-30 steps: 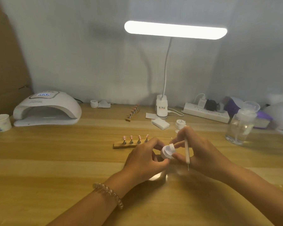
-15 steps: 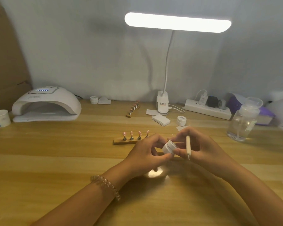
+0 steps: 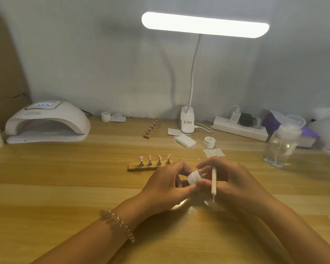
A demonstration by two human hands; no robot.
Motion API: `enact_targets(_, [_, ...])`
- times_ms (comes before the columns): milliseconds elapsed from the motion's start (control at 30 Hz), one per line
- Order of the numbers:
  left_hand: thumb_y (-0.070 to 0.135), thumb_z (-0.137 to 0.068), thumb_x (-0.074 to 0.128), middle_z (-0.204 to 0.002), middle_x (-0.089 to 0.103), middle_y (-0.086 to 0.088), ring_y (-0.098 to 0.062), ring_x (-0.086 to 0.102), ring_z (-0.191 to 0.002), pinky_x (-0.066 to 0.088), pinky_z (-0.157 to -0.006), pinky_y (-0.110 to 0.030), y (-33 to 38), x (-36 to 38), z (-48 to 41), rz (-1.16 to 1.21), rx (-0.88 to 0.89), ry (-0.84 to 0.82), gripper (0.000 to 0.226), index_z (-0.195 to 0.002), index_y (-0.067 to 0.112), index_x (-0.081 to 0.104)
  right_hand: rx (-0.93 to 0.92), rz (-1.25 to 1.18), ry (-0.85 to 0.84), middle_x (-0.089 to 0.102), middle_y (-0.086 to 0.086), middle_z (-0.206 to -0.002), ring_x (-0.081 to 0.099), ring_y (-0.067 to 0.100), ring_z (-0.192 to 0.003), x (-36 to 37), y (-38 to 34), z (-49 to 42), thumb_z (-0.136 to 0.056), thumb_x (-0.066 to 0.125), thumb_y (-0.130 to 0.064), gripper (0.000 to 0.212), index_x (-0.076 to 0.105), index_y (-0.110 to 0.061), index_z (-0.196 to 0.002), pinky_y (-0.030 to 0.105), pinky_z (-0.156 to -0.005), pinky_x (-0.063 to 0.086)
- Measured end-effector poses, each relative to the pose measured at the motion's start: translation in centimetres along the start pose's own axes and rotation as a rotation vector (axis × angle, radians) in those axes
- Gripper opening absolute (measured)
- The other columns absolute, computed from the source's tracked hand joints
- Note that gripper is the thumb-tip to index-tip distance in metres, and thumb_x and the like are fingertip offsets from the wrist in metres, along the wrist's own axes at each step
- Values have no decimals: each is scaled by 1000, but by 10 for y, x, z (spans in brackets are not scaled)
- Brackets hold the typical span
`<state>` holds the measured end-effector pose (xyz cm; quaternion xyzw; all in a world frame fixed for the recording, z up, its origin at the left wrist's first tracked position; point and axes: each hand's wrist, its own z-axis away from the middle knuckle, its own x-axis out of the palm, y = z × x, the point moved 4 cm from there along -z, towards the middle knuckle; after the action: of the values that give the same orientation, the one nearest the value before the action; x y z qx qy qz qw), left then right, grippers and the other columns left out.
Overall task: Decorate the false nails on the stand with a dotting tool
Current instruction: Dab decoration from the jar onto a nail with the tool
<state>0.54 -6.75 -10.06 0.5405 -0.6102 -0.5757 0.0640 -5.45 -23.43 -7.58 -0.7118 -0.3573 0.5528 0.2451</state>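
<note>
Working the small white jar open, mid-worktop, with the dotting tool tucked in hand.

My left hand [image 3: 166, 185] curls round the small white jar [image 3: 194, 177], and my right hand [image 3: 234, 183] pinches its other end between thumb and forefinger. The right hand also carries the dotting tool [image 3: 214, 181], its fine tip pointing down at the worktop [image 3: 65, 187]. I cannot tell whether the lid is loose yet. The stand [image 3: 141, 167] sits just behind my left hand, towards the worktop's far edge, with four pink false nails [image 3: 154, 158] upright on it. I judge the step needs a firm left grip and a short twist from the right fingers. The jar should stay level and the tool tip clear of the wood and the nails.
</note>
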Motion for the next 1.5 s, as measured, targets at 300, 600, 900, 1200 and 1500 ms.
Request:
enact_targets(300, [37, -79, 79, -68, 66, 6, -11, 62, -62, 48, -64, -31, 6, 2, 4, -211, 69, 108, 30, -98, 27, 59, -130, 587, 271, 66, -7, -65, 63, 18, -60, 14, -13, 4, -90, 56, -58, 35, 62, -24, -82, 30, -55, 43])
enact_targets(600, [28, -85, 74, -88, 71, 2, -15, 63, -61, 50, -60, -40, 9, 4, 3, -103, 60, 46, 24, -97, 33, 54, -52, 542, 108, 59, -8, -77, 54, 12, -74, 17, -2, 7, -89, 12, -77, 59, 47, -29, -86, 37, -70, 47])
enact_targets(900, [49, -85, 64, -79, 52, 20, -5, 57, -77, 45, -67, -28, 22, 1, 8, -410, 124, 248, 36, -118, 40, 52, 154, 344, 248, 65, -5, -69, 62, 20, -69, 20, -5, 2, -79, 23, -79, 56, 48, -28, -82, 41, -67, 50])
enact_targets(1200, [35, -80, 69, -113, 52, 9, -7, 43, -91, 36, -83, -22, 20, -42, 5, -545, 157, 449, 53, -129, 24, 51, 321, 960, 143, 66, 0, -101, 57, 22, -86, -21, 28, -43, -92, 47, -59, 39, 47, -25, -111, 34, -69, 50])
enact_targets(1500, [59, -67, 75, -116, 46, 23, -7, 38, -113, 32, -93, -33, -55, -113, 8, -569, -422, -38, 67, -120, 46, 37, 174, 746, 356, 64, 1, -91, 58, 22, -76, -18, 31, -45, -95, 16, -64, 50, 41, -29, -121, 31, -53, 36])
